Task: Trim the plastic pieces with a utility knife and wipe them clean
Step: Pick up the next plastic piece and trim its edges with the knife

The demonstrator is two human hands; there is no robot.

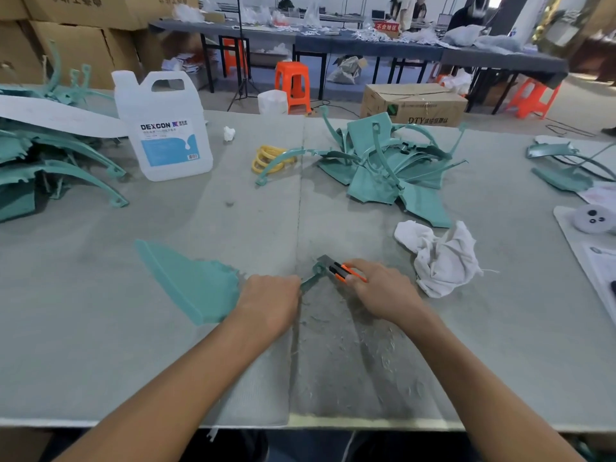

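A teal plastic piece (193, 281) lies flat on the grey table, its wide panel to the left and a thin arm ending in a ring at the centre. My left hand (271, 303) grips that arm just below the ring. My right hand (380, 290) grips an orange and black utility knife (343, 271), whose blade end meets the ring of the piece. A crumpled white cloth (440, 258) lies just right of my right hand. Plastic shavings cover the table in front of me.
A heap of teal plastic pieces (386, 165) sits at the centre back, another heap (50, 161) at the left, more pieces (566, 168) at the far right. A white DEXCON jug (163, 128) and yellow rings (270, 158) stand behind. Papers (596, 255) lie at the right edge.
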